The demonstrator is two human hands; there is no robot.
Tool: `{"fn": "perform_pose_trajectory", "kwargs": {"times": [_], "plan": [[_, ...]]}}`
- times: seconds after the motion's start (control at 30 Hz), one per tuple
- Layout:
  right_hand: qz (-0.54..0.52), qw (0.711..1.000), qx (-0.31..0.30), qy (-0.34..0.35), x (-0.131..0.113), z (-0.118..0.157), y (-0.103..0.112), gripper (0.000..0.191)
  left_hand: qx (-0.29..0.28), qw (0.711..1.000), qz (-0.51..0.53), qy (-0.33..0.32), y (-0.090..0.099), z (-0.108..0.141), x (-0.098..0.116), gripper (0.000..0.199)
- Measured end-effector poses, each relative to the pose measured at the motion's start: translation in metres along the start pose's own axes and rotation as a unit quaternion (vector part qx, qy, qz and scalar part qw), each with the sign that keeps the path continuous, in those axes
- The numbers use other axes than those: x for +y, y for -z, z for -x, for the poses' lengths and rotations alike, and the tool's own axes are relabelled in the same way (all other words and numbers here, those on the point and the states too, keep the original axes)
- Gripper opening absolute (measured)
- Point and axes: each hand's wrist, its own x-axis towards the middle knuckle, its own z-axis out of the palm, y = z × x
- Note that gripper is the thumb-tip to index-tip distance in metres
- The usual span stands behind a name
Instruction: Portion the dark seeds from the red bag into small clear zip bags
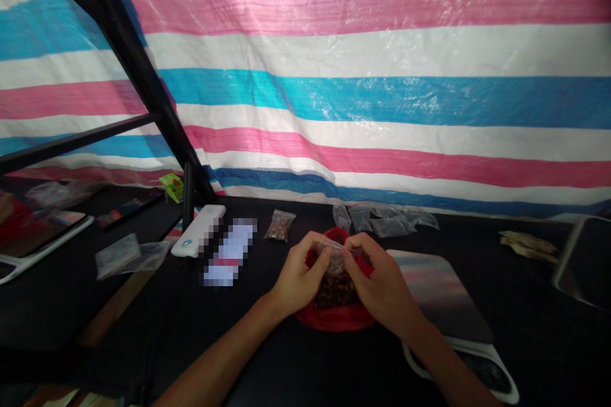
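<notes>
Clear plastic bag (pixel 337 270) packed with dark brown dried pieces sits between my hands, low over a crumpled red plastic bag (pixel 337 319) on the black tabletop (pixel 515 343). My left hand (pixel 300 273) and right hand (pixel 382 273) both grip its top edge, fingers pinched closed on the plastic. Just beyond lie a small filled packet (pixel 280 226) of brown bits and a row of flat clear bags (pixel 384 219). To my right, a pad with a pale print (pixel 439 292) overlaps a white-rimmed dark tray (pixel 482 374), and dried leaves (pixel 527 247) lie farther off. To my left are a white power bank (pixel 198 230), a pixelated strip (pixel 230 251), more clear bags (pixel 131 255) and a green packet (pixel 172 187). A black metal frame (pixel 138 70) slants across a pink, white and blue striped tarp (pixel 363 102) hanging behind the table.
</notes>
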Motion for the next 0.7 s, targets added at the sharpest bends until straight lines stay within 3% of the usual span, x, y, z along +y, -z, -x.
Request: {"fn": "perform_pose_trajectory", "kwargs": {"times": [0.13,0.4,0.7], "plan": [[-0.022,0.999,-0.025,-0.006,0.0014,-0.0002,0.0002,0.013,0.004,1.0,0.013,0.012,-0.0004,-0.0012,-0.0012,0.025],[-0.031,0.999,-0.001,-0.021,-0.0036,-0.0007,0.001,0.014,0.022,1.0,0.018,0.011,-0.0017,-0.0023,-0.0015,0.025],[-0.015,1.0,0.009,-0.013,-0.0023,0.0005,-0.0016,0.014,0.006,1.0,0.012,0.019,-0.0022,0.0007,-0.0011,0.026]]}}
